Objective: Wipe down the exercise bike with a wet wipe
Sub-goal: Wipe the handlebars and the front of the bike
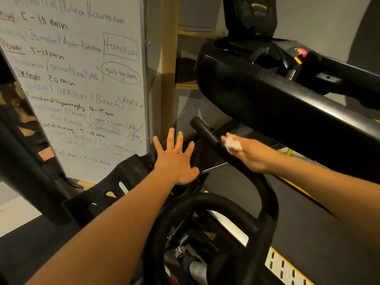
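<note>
The black handlebar (pixel 224 200) of the exercise bike loops across the lower middle, and one straight bar end (pixel 202 129) sticks up toward the wall. My right hand (pixel 248 153) holds a crumpled white wet wipe (pixel 232 144) and presses it against that bar end. My left hand (pixel 175 159) is spread flat with straight fingers, its palm resting on the black centre bracket (pixel 123 177) of the handlebar. The lower stem of the bike is hidden under my arms.
A whiteboard (pixel 82 79) covered in handwriting leans at the left behind the bike. A black treadmill (pixel 287 95) with a console stands close on the right. A wooden post (pixel 169 68) rises behind the hands. Dark gym floor with yellow markings (pixel 296 186) lies to the right.
</note>
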